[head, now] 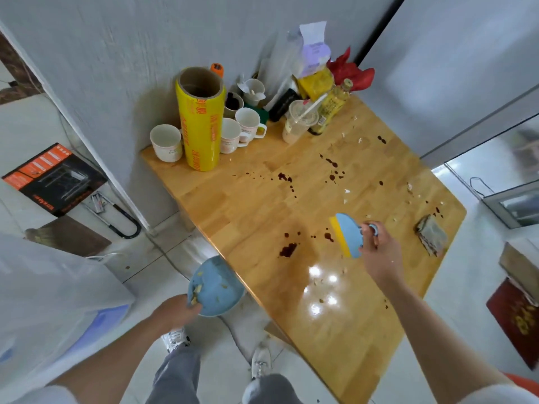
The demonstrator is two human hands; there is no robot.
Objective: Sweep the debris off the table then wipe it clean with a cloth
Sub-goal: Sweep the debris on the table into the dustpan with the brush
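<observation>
A wooden table (pixel 239 205) carries dark brown spill spots (pixel 287 249) and pale crumbs (pixel 347 196) scattered over its right half. My right hand (pixel 379 255) grips the handle of a small blue brush with a yellow edge (pixel 347 236), held just above the table's middle. My left hand (pixel 178 312) holds a blue dustpan (pixel 217 287) below the table's left edge; a few crumbs lie in it. A folded grey cloth (pixel 431 233) lies near the right edge.
At the far end stand a yellow cling-film roll (pixel 201 126), several white cups (pixel 166 142), a plastic cup (pixel 297 121), a bottle (pixel 331 107) and bags. A wall runs along the table's left. A black box (pixel 54 177) lies on the floor.
</observation>
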